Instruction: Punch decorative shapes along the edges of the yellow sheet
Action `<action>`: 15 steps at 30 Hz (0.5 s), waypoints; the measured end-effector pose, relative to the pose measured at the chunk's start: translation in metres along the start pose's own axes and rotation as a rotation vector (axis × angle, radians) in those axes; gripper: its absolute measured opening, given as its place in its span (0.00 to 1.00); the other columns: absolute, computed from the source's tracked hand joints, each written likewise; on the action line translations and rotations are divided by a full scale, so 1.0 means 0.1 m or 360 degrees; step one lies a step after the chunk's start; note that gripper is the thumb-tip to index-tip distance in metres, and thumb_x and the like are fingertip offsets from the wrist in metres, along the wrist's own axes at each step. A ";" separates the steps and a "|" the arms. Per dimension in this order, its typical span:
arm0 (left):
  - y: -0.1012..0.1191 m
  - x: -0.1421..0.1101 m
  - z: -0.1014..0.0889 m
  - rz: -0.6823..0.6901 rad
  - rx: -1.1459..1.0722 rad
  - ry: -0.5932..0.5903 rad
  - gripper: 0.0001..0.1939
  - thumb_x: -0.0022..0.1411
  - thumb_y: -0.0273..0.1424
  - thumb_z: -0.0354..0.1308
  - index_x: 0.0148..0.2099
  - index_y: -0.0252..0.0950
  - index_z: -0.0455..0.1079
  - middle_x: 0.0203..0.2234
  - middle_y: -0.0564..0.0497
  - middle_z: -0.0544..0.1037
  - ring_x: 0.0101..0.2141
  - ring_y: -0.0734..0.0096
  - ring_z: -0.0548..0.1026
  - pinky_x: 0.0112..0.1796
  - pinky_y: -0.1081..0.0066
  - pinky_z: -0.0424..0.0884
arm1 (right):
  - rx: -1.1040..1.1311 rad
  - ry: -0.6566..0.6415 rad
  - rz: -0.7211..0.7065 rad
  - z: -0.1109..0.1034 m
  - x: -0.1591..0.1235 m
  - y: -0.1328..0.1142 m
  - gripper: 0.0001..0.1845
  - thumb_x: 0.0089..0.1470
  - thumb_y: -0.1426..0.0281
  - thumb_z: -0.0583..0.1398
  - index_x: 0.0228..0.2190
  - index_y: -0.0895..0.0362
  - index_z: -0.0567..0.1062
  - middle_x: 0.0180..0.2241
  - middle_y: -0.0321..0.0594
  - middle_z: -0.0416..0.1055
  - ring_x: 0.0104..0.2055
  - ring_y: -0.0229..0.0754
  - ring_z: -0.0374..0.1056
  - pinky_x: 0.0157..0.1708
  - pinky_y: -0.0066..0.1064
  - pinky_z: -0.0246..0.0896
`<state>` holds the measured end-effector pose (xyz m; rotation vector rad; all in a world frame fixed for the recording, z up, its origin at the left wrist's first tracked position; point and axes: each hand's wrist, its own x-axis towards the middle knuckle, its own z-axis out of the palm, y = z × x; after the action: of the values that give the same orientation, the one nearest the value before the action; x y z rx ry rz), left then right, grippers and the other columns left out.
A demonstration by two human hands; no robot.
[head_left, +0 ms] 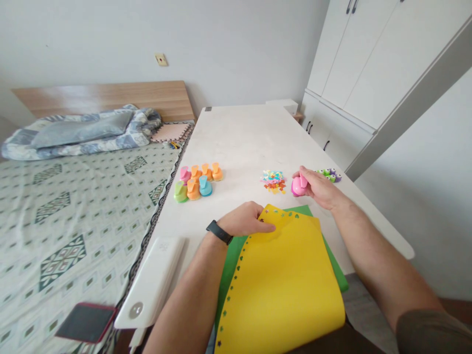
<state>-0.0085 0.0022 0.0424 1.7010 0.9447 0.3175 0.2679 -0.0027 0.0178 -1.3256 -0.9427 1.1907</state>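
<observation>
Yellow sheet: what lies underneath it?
Green paper sticks out past the yellow sheet at its left, right and far edges. The green's middle, and anything else beneath the yellow, is covered.

Yellow edge-punched sheet (283, 275), pink punch (299, 185)

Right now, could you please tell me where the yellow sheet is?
In the head view, the yellow sheet is low, just right of centre, over the green sheet, gripped by the left hand.
</observation>
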 end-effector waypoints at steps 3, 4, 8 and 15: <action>-0.02 0.02 -0.01 0.0037 0.0187 -0.0306 0.14 0.50 0.40 0.67 0.33 0.33 0.80 0.24 0.52 0.79 0.28 0.67 0.75 0.30 0.74 0.69 | 0.0030 -0.0046 0.0035 0.01 0.00 -0.01 0.23 0.55 0.48 0.62 0.33 0.56 0.77 0.30 0.41 0.72 0.26 0.41 0.70 0.20 0.32 0.69; -0.03 0.03 -0.02 0.0041 0.0218 -0.0353 0.15 0.51 0.40 0.66 0.35 0.33 0.80 0.26 0.52 0.80 0.29 0.67 0.76 0.31 0.74 0.69 | 0.0045 -0.0078 0.0051 0.02 -0.01 -0.02 0.23 0.56 0.48 0.62 0.32 0.56 0.76 0.29 0.41 0.72 0.25 0.41 0.70 0.18 0.31 0.67; -0.04 0.04 -0.04 0.0027 0.0251 -0.0426 0.18 0.54 0.42 0.64 0.41 0.33 0.80 0.33 0.50 0.82 0.33 0.66 0.77 0.33 0.73 0.71 | 0.0138 -0.0199 0.0117 0.04 -0.03 -0.05 0.21 0.60 0.50 0.58 0.30 0.55 0.72 0.27 0.40 0.72 0.22 0.43 0.70 0.12 0.29 0.59; -0.05 0.04 -0.03 0.0047 0.0246 -0.0405 0.19 0.55 0.43 0.64 0.41 0.33 0.80 0.34 0.48 0.83 0.33 0.64 0.78 0.34 0.72 0.72 | 0.0264 -0.0231 0.0272 0.09 -0.05 -0.10 0.21 0.62 0.51 0.54 0.30 0.55 0.71 0.25 0.40 0.73 0.17 0.39 0.66 0.08 0.27 0.52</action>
<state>-0.0102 0.0075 0.0386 1.8471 0.7719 0.0449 0.2595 -0.0051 0.0294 -1.2172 -0.8250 1.4807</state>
